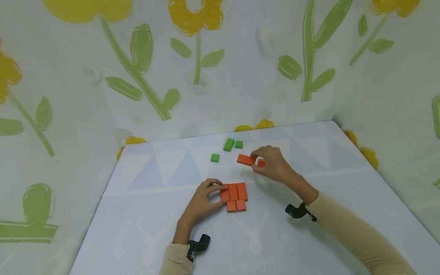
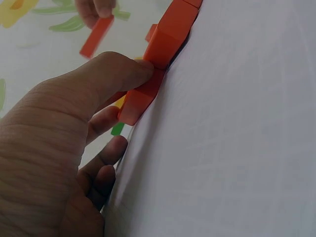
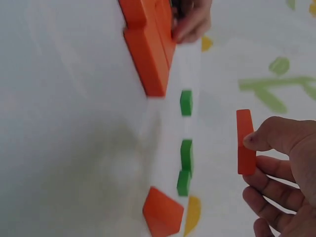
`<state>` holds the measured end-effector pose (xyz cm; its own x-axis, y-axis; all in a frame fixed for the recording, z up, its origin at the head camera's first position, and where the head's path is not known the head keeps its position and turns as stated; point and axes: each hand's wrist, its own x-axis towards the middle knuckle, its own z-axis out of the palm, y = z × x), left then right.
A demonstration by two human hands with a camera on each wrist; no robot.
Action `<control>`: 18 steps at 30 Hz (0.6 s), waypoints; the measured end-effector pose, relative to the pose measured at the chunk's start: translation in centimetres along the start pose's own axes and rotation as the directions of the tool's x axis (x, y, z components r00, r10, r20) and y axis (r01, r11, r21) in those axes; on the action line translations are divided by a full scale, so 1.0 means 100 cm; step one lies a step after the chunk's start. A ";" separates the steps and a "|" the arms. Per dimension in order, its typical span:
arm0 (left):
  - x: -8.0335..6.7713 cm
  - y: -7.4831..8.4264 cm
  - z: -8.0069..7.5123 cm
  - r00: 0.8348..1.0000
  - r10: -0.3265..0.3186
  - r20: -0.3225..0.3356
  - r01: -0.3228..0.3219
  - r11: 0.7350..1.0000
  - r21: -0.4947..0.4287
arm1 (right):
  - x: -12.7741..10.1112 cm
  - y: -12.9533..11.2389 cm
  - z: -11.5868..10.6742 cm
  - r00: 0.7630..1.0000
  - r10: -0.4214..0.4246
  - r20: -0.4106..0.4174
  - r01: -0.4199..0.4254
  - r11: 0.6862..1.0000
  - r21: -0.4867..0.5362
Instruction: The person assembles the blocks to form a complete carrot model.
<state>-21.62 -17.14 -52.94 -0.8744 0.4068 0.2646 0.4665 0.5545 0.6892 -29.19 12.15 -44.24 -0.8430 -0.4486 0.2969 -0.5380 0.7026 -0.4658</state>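
Three longer orange blocks point(image 1: 233, 191) lie side by side, with two smaller orange blocks point(image 1: 236, 206) against their near edge. My left hand point(image 1: 203, 200) holds the leftmost long block point(image 2: 143, 101) between thumb and fingers, at its two ends. Further back and to the right, my right hand point(image 1: 271, 163) pinches another long orange block point(image 3: 245, 143) between thumb and fingertips, raised above the table. Through the gap of that hand shows one more orange block point(image 1: 261, 163), which lies on the table in the right wrist view.
Behind the orange group, three green blocks lie on the table: a longer one point(image 1: 228, 144), a small one point(image 1: 238, 144) beside it and another small one point(image 1: 214, 157) nearer. The pale patterned table point(image 1: 148, 214) meets a flower-printed curtain point(image 1: 223, 103) at its back edge.
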 end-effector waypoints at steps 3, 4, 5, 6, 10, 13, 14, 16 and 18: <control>-0.001 -0.001 0.001 1.000 0.000 0.009 0.000 1.000 -0.008 | -0.018 -0.009 0.003 0.998 -0.067 -0.014 0.067 0.997 0.025; -0.001 -0.001 0.002 1.000 -0.006 0.013 0.006 1.000 -0.008 | -0.024 -0.012 0.004 0.996 -0.085 -0.018 0.085 0.996 0.038; -0.001 -0.001 0.003 1.000 -0.014 0.017 0.014 1.000 -0.007 | -0.029 -0.015 0.004 0.995 -0.101 -0.020 0.101 0.994 0.045; -0.001 -0.002 0.003 1.000 -0.021 0.020 0.021 1.000 -0.003 | -0.034 -0.017 0.005 0.993 -0.115 -0.020 0.116 0.992 0.053; -0.001 -0.003 0.003 0.999 -0.024 0.023 0.024 1.000 -0.004 | -0.049 -0.029 0.006 0.984 -0.177 -0.021 0.178 0.982 0.059; -0.001 -0.003 0.000 0.999 -0.022 0.023 0.022 1.000 0.001 | -0.058 -0.036 0.008 0.976 -0.219 -0.014 0.219 0.974 0.052; -0.001 -0.003 0.000 0.999 -0.025 0.025 0.025 1.000 0.005 | -0.061 -0.037 0.009 0.974 -0.226 -0.008 0.226 0.973 0.049; -0.001 -0.002 -0.001 0.999 -0.027 0.024 0.027 1.000 0.008 | -0.067 -0.040 0.010 0.972 -0.235 0.008 0.234 0.971 0.041; 0.000 -0.002 0.000 1.000 -0.019 0.016 0.019 1.000 0.007 | -0.072 -0.042 0.012 0.970 -0.242 0.021 0.241 0.970 0.029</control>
<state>-21.68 -17.28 -53.09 -0.8808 0.4078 0.2407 0.4508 0.5669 0.6895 -20.85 11.74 -45.41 -0.6874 -0.6171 0.3830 -0.7253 0.5569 -0.4046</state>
